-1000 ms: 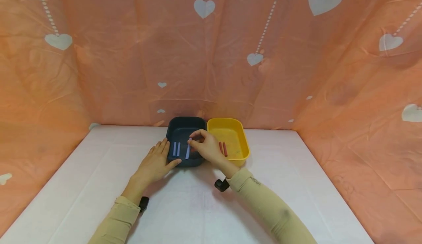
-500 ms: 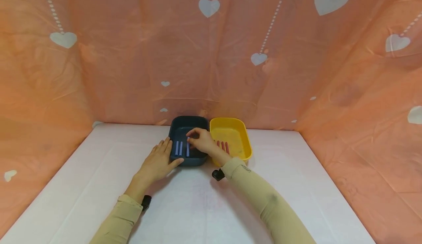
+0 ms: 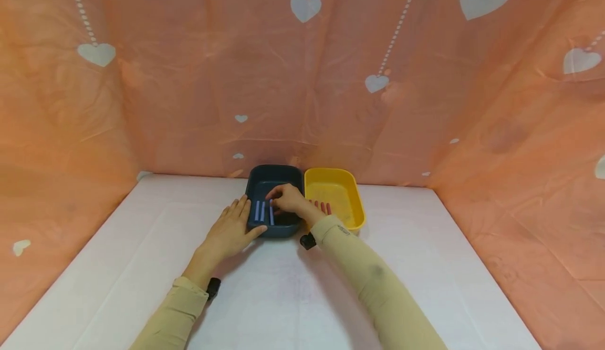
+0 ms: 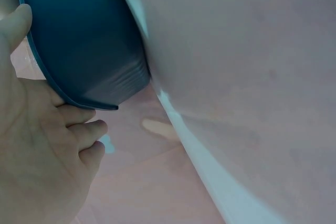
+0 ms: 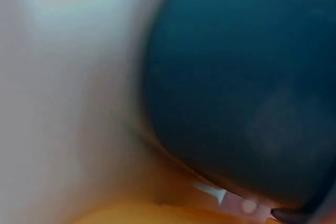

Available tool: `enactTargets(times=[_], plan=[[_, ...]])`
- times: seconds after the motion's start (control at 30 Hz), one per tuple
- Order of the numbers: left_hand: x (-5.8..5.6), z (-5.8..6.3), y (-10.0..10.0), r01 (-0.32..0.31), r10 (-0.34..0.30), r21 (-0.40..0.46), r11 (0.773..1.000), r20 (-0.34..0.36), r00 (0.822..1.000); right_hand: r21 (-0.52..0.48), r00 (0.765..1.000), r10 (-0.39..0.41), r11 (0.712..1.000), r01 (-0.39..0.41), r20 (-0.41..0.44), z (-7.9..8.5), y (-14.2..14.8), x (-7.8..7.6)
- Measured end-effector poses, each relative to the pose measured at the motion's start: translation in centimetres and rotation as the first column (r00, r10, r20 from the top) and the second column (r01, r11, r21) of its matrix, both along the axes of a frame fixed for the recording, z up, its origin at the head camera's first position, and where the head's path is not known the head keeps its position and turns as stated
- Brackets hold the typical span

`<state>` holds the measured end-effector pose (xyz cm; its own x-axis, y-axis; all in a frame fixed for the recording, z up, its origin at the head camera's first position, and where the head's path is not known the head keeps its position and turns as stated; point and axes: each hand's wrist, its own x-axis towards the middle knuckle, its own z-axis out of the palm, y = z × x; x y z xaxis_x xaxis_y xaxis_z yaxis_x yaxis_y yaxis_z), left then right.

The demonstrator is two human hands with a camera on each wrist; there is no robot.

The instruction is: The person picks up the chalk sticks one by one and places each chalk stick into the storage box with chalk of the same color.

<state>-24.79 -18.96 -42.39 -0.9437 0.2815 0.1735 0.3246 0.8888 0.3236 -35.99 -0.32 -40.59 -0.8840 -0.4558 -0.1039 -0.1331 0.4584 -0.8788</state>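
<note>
A dark blue bin [image 3: 279,232] stands on the table, with purple sticks lying side by side in its near part. My left hand [image 3: 229,232] rests against its left side, fingers straight along the rim and thumb at the near edge. In the left wrist view the thumb and fingers touch the bin's rim [image 4: 39,69]. My right hand [image 3: 288,200] is inside the bin, its thumb and index finger pinching the upper end of a purple stick [image 3: 271,216]. Two more purple sticks [image 3: 262,211] lie to its left. The right wrist view shows mostly the bin's outer wall [image 5: 236,77], blurred.
A yellow bin [image 3: 356,208] stands directly right of the dark one, with several red sticks [image 3: 329,209] in it, partly behind my right forearm. An orange curtain with hearts [image 3: 212,76] hangs behind both bins. The white table [image 3: 264,297] extends around them.
The view has shifted slightly. The pinched purple stick stands more in line with the two others, and my right hand has moved a little relative to the bin. My left hand stays on the rim.
</note>
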Motion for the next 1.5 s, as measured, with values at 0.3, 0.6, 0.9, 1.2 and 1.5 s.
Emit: enactTargets(times=[0.3, 0.6, 0.9, 1.2, 1.5], plan=[[-0.1, -0.1, -0.1, -0.005, 0.005, -0.011, 1.0, -0.002, 1.0, 0.017, 0.999, -0.026, 0.999, 0.027, -0.045, -1.1, -0.8, -0.4], [-0.1, -0.2, -0.1, -0.008, 0.008, -0.006, 1.0, 0.021, 1.0, -0.061, 0.992, -0.083, 0.994, 0.089, 0.091, -1.8, -1.3, -0.7], [-0.2, -0.1, -0.1, -0.01, 0.011, -0.009, 1.0, 0.031, 0.999, -0.073, 0.987, -0.116, 0.99, 0.124, 0.109, -1.7, -1.4, -1.0], [0.0, -0.2, -0.2, -0.014, 0.015, -0.012, 1.0, 0.04, 0.999, -0.019, 0.985, -0.159, 0.987, 0.161, 0.071, -1.9, -1.6, -0.5], [0.1, 0.0, -0.2, -0.01, 0.011, -0.011, 1.0, 0.031, 0.999, -0.017, 0.985, -0.154, 0.988, 0.156, 0.081, -1.8, -1.5, -0.4]])
